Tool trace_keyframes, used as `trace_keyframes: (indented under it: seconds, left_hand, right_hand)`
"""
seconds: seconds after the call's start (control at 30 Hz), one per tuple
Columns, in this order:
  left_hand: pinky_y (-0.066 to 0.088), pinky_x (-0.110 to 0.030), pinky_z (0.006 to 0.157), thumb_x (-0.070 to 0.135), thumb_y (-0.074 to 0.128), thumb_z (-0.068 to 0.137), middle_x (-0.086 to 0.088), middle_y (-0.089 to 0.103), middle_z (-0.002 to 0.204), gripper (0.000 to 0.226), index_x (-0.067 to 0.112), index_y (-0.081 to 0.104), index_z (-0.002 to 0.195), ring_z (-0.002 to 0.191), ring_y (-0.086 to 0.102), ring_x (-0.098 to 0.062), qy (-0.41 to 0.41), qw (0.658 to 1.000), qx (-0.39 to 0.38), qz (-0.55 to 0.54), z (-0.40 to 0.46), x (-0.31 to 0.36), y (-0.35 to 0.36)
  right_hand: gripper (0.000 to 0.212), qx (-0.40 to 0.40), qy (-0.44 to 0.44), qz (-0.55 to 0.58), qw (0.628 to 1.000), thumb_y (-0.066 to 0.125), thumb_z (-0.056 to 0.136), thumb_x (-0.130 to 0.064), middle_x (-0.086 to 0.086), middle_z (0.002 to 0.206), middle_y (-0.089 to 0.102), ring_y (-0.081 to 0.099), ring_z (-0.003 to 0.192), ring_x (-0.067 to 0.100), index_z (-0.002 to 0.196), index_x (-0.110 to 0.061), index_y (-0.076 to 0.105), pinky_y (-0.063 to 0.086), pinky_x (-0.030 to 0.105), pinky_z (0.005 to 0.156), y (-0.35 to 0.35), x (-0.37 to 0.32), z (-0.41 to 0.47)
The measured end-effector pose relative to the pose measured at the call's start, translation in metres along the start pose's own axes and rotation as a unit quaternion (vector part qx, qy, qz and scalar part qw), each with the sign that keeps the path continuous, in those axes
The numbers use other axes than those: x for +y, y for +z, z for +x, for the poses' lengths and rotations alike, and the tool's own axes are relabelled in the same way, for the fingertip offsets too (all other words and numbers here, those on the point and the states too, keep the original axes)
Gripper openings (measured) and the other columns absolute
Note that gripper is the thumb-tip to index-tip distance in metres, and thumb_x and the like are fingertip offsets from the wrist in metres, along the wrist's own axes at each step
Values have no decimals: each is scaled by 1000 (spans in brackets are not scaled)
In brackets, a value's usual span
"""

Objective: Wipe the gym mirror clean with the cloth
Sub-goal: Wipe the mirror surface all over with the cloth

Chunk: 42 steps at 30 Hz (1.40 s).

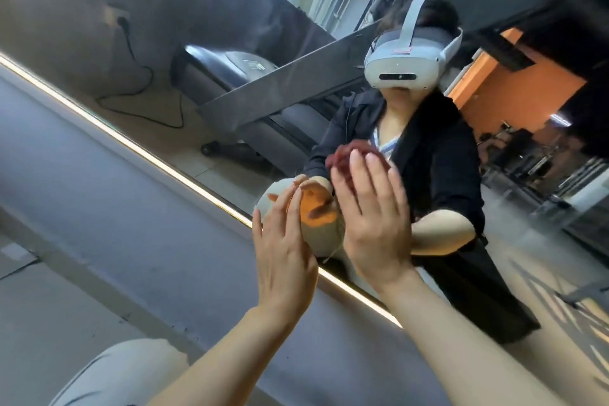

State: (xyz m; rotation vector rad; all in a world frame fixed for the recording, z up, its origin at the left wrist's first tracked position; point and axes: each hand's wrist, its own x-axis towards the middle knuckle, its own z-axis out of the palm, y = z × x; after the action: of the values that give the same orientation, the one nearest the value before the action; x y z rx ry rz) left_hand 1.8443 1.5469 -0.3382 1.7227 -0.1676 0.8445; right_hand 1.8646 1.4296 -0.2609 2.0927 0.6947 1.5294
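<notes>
The gym mirror (158, 20) fills the upper right, bounded by a lit gold edge strip (131, 143) running diagonally. A dark red cloth (346, 152) lies bunched against the glass, showing just above my fingertips. My right hand (372, 217) presses flat on it with straight fingers. My left hand (283, 241) is held flat beside it, with straight fingers touching the glass near the mirror's lower edge and holding nothing. The mirror shows the reflection of both hands and of a person in a dark jacket with a white headset.
Below the gold strip runs a grey wall (99, 208), with floor tiles (29, 290) at the left. My knee in light trousers (131, 372) is at the bottom. Reflected in the glass are a treadmill (230, 69), a black cable (141, 76) and an orange wall (514, 82).
</notes>
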Motion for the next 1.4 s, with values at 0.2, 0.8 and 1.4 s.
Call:
trace_keyframes:
  seconds: [0.2, 0.8, 1.4]
  left_hand:
    - [28, -62, 115, 17, 32, 86, 3, 51, 141, 54, 17, 56, 134, 132, 41, -12, -57, 992, 98, -63, 46, -6, -18]
    - [33, -32, 115, -16, 53, 83, 14, 41, 148, 70, 17, 47, 144, 134, 34, 2, -91, 981, 139, -96, 77, -26, -28]
    - [28, -61, 115, 21, 35, 82, -12, 48, 148, 65, 2, 51, 142, 132, 41, -24, 111, 982, 150, -25, 171, 54, -39]
  right_hand:
    - [41, -61, -169, 44, 983, 37, 104, -11, 16, 148, 51, 46, 139, 32, 136, -10, 63, 31, 45, 119, 6, 6, 48]
    - [46, 49, 7, -32, 998, 41, 99, 1, 22, 148, 48, 45, 138, 39, 139, -10, 59, 27, 48, 120, 22, 6, 180]
    - [41, 40, -60, -52, 996, 43, 99, -9, 18, 146, 52, 49, 136, 36, 134, -13, 65, 33, 48, 117, 0, 63, 210]
